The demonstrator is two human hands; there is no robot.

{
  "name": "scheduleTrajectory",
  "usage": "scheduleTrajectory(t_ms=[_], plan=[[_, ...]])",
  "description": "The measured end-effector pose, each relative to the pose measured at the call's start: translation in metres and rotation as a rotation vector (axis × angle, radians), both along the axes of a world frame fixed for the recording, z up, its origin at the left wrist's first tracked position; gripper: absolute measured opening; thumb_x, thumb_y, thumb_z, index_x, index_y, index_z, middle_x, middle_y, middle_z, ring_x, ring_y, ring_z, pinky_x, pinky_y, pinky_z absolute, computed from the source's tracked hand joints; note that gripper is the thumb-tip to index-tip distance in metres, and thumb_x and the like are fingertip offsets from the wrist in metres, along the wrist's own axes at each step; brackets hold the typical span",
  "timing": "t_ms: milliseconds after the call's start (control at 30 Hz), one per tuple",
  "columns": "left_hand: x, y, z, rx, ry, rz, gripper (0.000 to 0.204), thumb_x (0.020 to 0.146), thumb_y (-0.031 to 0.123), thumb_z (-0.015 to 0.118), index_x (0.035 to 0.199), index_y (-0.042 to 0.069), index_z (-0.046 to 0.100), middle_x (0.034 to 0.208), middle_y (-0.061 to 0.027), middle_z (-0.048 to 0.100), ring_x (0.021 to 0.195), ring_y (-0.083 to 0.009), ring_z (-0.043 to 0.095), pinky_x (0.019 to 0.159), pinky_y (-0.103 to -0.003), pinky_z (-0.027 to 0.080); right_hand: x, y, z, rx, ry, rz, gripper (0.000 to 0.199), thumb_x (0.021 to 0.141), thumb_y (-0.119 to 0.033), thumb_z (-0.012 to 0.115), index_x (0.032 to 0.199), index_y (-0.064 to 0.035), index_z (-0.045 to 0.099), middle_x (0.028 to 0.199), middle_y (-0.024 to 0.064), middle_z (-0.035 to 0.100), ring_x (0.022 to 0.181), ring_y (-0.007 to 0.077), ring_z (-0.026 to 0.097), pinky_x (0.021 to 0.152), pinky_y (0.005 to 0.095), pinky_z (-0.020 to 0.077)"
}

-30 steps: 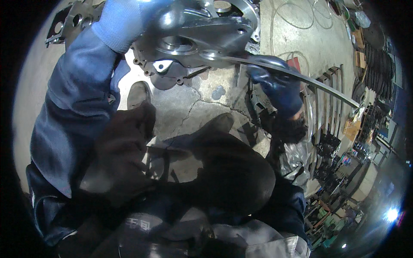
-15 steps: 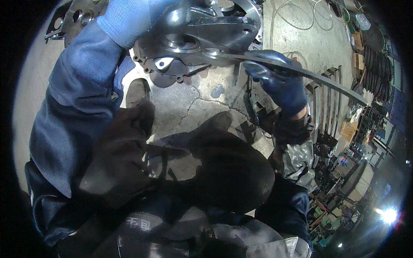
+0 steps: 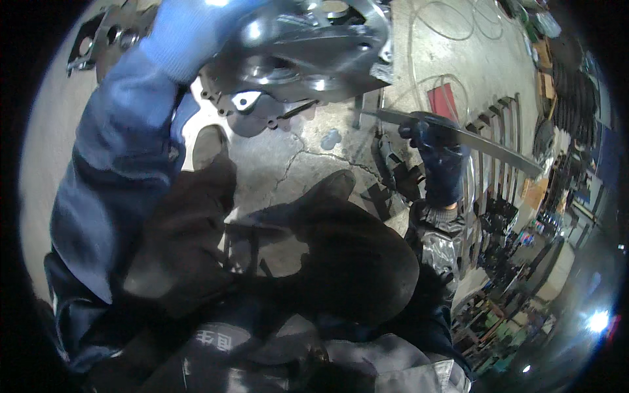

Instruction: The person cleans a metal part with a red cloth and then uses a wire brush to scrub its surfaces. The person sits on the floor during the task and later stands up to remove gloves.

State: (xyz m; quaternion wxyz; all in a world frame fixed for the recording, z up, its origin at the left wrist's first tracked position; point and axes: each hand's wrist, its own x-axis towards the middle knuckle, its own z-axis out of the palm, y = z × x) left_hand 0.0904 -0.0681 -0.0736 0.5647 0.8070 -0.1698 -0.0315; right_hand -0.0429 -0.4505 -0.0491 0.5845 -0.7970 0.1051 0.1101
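A large dark metal casting (image 3: 295, 69) with round bores fills the top of the view. My left hand (image 3: 196, 36), in a light blue glove, lies against its upper left side; its fingers run into glare and past the picture's edge. My right hand (image 3: 436, 141), in a dark blue glove, is closed around a long flat metal file (image 3: 501, 154). The file slants from upper left to lower right, its thin end (image 3: 367, 111) apart from the casting and to the right of it. Below the casting's left part sits a flat dark metal part (image 3: 259, 116) with several lugs.
Another metal casting (image 3: 98, 39) stands at the far left. A slatted metal rack (image 3: 498, 144) and a red flat piece (image 3: 442, 101) lie to the right. A thin hose (image 3: 445, 36) loops over the cracked concrete floor (image 3: 327, 159). My shoes (image 3: 209, 147) are close below the casting.
My right hand has drawn the file away from the casting, to the right and slightly down. The casting has tilted or shifted slightly under my left hand. The red piece has come into clearer view.
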Motion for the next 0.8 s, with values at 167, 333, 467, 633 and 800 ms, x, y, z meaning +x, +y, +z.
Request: scheduleTrajectory(t_ms=[167, 333, 467, 633, 800], plan=[[0.026, -0.015, 0.013, 0.078, -0.243, 0.004, 0.026, 0.093, 0.010, 0.069, 0.117, 0.003, 0.073, 0.099, -0.0109, 0.075, 0.084, -0.0215, 0.071, 0.076, -0.036, 0.057, -0.006, -0.049, -0.021, 0.132, -0.025, -0.192, 0.028, 0.100, -0.020, 0.070, 0.118, 0.0012, 0.072, 0.099, 0.0083, 0.076, 0.082, 0.0153, 0.068, 0.069, 0.0294, 0.0548], [0.021, -0.039, 0.051, -0.376, 0.437, 0.088, 0.021, 0.103, 0.019, 0.067, 0.107, -0.001, 0.074, 0.097, -0.0078, 0.078, 0.085, -0.0120, 0.070, 0.076, -0.028, 0.055, -0.018, -0.071, 0.005, 0.409, 0.093, -0.479, 0.038, 0.103, -0.023, 0.065, 0.126, 0.0060, 0.069, 0.097, 0.0123, 0.077, 0.079, 0.0190, 0.069, 0.069, 0.0326, 0.0565], [0.013, -0.051, 0.079, 0.040, 0.030, 0.106, 0.023, 0.099, 0.006, 0.066, 0.121, 0.002, 0.071, 0.109, -0.0104, 0.075, 0.097, -0.0233, 0.072, 0.088, -0.035, 0.057, -0.048, -0.080, 0.048, 0.250, -0.091, -0.430, 0.033, 0.103, -0.017, 0.065, 0.123, 0.0088, 0.066, 0.104, 0.0213, 0.076, 0.090, 0.0308, 0.075, 0.081, 0.0390, 0.0632], [-0.012, -0.077, 0.139, 0.569, -0.772, -0.045, 0.033, 0.087, -0.001, 0.070, 0.120, 0.004, 0.071, 0.112, -0.0214, 0.072, 0.109, -0.0410, 0.069, 0.101, -0.047, 0.052, -0.072, -0.121, 0.035, 0.187, 0.064, -0.464, 0.029, 0.101, -0.021, 0.067, 0.116, 0.0037, 0.071, 0.094, 0.0117, 0.076, 0.075, 0.0170, 0.070, 0.063, 0.0316, 0.0555], [-0.051, -0.109, 0.213, 0.677, -0.687, -0.194, 0.028, 0.087, 0.004, 0.073, 0.115, 0.005, 0.073, 0.105, -0.0170, 0.074, 0.097, -0.0371, 0.070, 0.088, -0.045, 0.055, -0.114, -0.141, -0.067, 0.053, 0.212, -0.341, 0.024, 0.096, -0.019, 0.075, 0.107, 0.0019, 0.074, 0.087, 0.0103, 0.074, 0.069, 0.0162, 0.068, 0.059, 0.0311, 0.0537]])
